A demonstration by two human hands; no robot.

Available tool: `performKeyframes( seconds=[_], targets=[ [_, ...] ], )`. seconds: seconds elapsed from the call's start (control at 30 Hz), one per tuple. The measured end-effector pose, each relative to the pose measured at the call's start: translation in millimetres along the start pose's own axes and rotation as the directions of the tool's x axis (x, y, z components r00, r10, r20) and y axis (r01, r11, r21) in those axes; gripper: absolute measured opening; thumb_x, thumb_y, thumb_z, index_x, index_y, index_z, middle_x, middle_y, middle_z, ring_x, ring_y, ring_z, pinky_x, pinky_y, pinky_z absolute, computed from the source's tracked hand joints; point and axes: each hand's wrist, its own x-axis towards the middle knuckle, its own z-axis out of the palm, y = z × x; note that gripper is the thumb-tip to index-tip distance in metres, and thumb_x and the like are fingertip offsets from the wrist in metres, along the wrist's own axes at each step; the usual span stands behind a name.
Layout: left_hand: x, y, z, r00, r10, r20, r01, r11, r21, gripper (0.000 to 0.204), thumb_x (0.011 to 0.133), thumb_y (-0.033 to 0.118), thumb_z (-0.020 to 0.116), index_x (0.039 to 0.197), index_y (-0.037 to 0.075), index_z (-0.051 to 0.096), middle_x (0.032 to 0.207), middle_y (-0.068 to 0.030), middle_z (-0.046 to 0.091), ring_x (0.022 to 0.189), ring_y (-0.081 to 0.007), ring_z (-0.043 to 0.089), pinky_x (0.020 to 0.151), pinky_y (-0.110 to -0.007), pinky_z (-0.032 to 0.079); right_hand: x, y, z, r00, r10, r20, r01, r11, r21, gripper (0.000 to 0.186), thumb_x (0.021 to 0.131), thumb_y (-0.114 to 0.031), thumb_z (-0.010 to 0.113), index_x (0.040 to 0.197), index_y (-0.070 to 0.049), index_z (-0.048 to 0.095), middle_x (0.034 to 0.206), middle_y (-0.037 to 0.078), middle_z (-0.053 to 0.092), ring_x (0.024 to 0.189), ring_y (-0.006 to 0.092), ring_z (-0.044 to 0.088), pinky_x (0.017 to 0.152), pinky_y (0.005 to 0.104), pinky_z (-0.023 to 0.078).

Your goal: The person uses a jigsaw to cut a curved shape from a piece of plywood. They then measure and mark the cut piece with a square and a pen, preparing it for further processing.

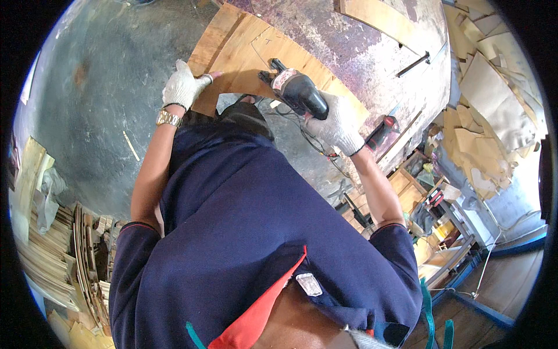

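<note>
My right hand (337, 125), in a white knit glove, is closed around the rear of a black handheld power saw that looks like a jigsaw (302, 96). The saw rests at the near edge of a curved plywood sheet (250, 49), and its front end points up and left over the wood. My left hand (183, 90), gloved too and with a gold watch at the wrist, grips the sheet's left edge with the thumb lying toward the wood. Most of its other fingers are hidden. A line is marked across the plywood. The saw's blade cannot be made out.
Cables (317, 145) hang below the saw. On the stained work surface lie another plywood piece (378, 20), a black bar-shaped tool (414, 64) and a red-and-black tool (383, 132). Wood strips (46, 262) are stacked lower left. Sheet scraps (474, 139) pile at right.
</note>
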Motion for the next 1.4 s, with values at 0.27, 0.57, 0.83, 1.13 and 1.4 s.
performKeyframes(
  seconds=[0.27,0.57,0.83,1.13,1.4],
  targets=[
    [2,-3,1,0.999,0.014,0.037,-0.014,1.0,-0.008,0.108,0.07,0.079,0.077,0.126,-0.009,0.047,0.113,-0.036,0.069,0.109,-0.0477,0.069,0.089,-0.053,0.057,0,-16,-10,0.999,0.022,0.043,-0.02,0.997,-0.069,0.033,0.077,-0.021,0.071,0.105,-0.006,0.073,0.078,0.018,0.072,0.071,0.0315,0.072,0.069,0.0407,0.054],
    [5,-13,3,0.995,0.077,0.071,-0.073,0.996,-0.046,0.099,0.075,0.07,0.078,0.125,-0.008,0.045,0.109,-0.0365,0.069,0.105,-0.0494,0.069,0.087,-0.053,0.056,3,-17,-7,1.0,0.011,0.021,-0.01,0.999,-0.035,0.034,0.075,-0.022,0.072,0.105,-0.006,0.073,0.079,0.019,0.072,0.074,0.0336,0.073,0.07,0.0416,0.055],
    [9,-18,9,0.994,0.062,0.086,-0.056,0.996,-0.073,0.098,0.074,0.07,0.08,0.123,-0.009,0.048,0.111,-0.0357,0.069,0.107,-0.0496,0.068,0.087,-0.053,0.056,6,-11,0,1.0,-0.005,-0.007,0.005,1.0,0.028,0.033,0.075,-0.022,0.072,0.104,-0.006,0.073,0.079,0.02,0.072,0.075,0.0353,0.073,0.071,0.0428,0.055],
    [7,-18,10,0.993,0.089,0.071,-0.083,0.993,-0.088,0.095,0.076,0.067,0.08,0.123,-0.009,0.047,0.108,-0.0352,0.069,0.104,-0.0496,0.069,0.086,-0.052,0.056,9,-26,-7,1.0,0.026,0.011,-0.027,0.998,0.053,0.033,0.076,-0.022,0.072,0.104,-0.004,0.072,0.082,0.023,0.071,0.078,0.0383,0.073,0.073,0.0432,0.055],
    [8,-21,12,0.992,0.119,0.044,-0.114,0.988,-0.105,0.094,0.075,0.064,0.081,0.122,-0.009,0.046,0.104,-0.0361,0.07,0.101,-0.0502,0.07,0.084,-0.054,0.057,11,-20,-2,1.0,-0.027,-0.013,0.027,0.999,0.021,0.032,0.077,-0.019,0.072,0.106,-0.007,0.073,0.078,0.015,0.072,0.072,0.0272,0.073,0.07,0.0375,0.055]
  ],
)
